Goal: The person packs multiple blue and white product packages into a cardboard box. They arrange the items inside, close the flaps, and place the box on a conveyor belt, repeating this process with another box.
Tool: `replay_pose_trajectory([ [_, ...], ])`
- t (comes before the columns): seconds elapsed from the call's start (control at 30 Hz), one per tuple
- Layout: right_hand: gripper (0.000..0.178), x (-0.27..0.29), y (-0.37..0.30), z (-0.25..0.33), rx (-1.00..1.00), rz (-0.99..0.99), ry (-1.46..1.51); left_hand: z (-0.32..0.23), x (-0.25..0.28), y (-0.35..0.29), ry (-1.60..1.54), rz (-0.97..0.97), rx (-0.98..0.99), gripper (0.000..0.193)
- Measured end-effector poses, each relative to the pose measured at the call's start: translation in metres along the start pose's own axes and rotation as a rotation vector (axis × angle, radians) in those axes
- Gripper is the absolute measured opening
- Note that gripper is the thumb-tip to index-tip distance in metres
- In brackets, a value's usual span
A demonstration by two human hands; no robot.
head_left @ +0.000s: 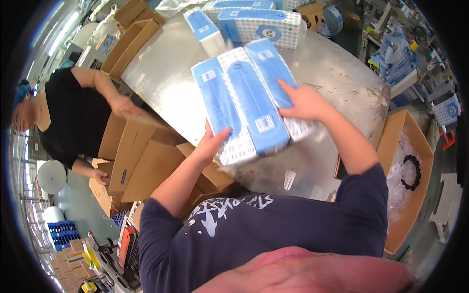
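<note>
Three blue-and-white packs stand side by side in a row over the near half of the metal table (342, 88): a left pack (213, 90), a middle pack (249, 93) and a right pack (268, 63). My left hand (212, 145) grips the left pack at its near end, thumb on top. My right hand (305, 101) clasps the right pack from its outer side, fingers lying over its top. Whether the packs touch the table is hidden. Just beyond them are a small upright pack (204, 30) and a larger pack (261, 28) with a round animal picture.
On the left, a person in black (73, 112) holds the flaps of an open cardboard box (141, 156) beside the table. To my right stands a carton (415, 205) with clear plastic and a black ring (413, 173). A white slip (289, 179) lies near the table's front edge.
</note>
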State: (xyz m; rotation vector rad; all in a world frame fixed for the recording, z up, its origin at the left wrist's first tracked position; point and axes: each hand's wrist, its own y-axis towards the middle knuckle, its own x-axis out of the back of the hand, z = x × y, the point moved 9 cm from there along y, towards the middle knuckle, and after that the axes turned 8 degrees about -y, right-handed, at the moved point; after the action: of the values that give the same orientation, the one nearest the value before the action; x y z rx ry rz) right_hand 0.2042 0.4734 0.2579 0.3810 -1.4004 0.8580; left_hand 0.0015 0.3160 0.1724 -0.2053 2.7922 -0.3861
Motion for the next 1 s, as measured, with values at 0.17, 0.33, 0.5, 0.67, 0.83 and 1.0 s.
replay_pose_trajectory([
  [0.17, 0.086, -0.094, -0.017, -0.056, -0.296, 0.13, 1.146, 0.022, 0.008, -0.004, -0.176, 0.12, 0.356, 0.063],
  [0.33, 0.078, -0.055, -0.034, -0.023, 0.001, -0.116, 1.347, 0.0, 0.02, -0.012, -0.119, 0.177, -0.071, 0.079],
  [0.5, 0.082, -0.024, -0.102, 0.036, 0.061, -0.173, 1.234, -0.065, 0.018, -0.073, 0.048, 0.353, -0.227, 0.076],
  [0.67, 0.072, -0.045, -0.119, 0.089, 0.113, -0.363, 0.77, -0.031, 0.047, -0.133, 0.27, 0.207, -0.351, 0.056],
  [0.83, 0.052, 0.026, -0.116, 0.175, 0.195, -0.341, 0.861, -0.123, 0.092, -0.214, 0.524, 0.026, -0.363, 0.048],
  [1.0, 0.042, -0.005, -0.164, 0.325, 0.329, 0.107, 0.694, -0.247, 0.191, -0.366, 0.962, -0.103, -0.368, 0.039],
])
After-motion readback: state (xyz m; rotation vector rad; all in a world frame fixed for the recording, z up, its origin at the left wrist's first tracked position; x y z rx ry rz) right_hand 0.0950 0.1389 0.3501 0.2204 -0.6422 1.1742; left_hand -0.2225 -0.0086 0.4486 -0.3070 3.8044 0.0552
